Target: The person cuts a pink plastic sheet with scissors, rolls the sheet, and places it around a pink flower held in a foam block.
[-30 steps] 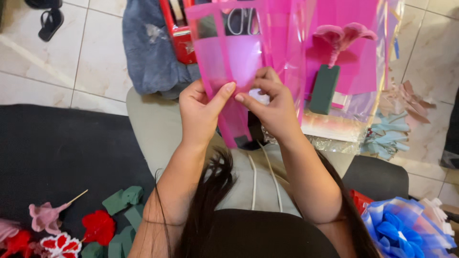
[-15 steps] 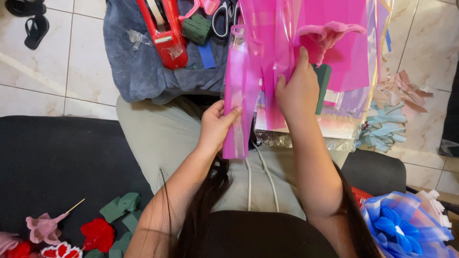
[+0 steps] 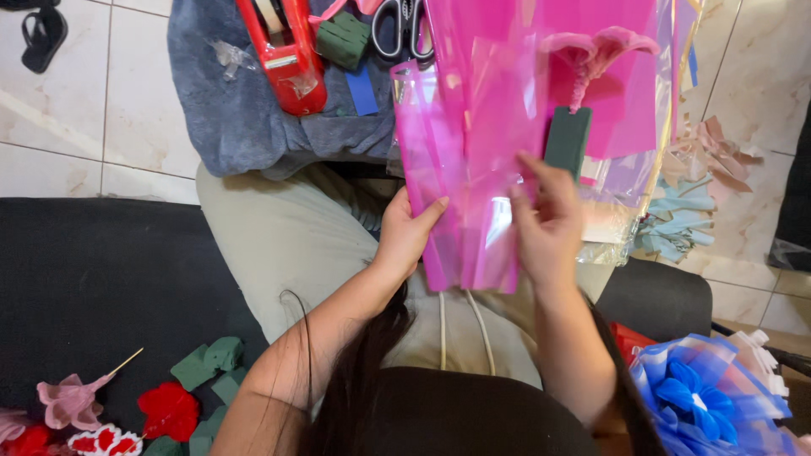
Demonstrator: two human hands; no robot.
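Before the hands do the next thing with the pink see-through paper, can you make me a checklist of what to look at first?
1. Left hand on the pink sheets: ok, thumb pressed on the left edge.
2. Right hand on the sheets: ok, fingers on the right part.
3. Sheets bunched together at the bottom: ok.
4. Scissors within sight: ok, on the grey cloth.
5. Red tape dispenser nearby: ok, on the same cloth.
6. How many sheets are held: cannot tell, they overlap.
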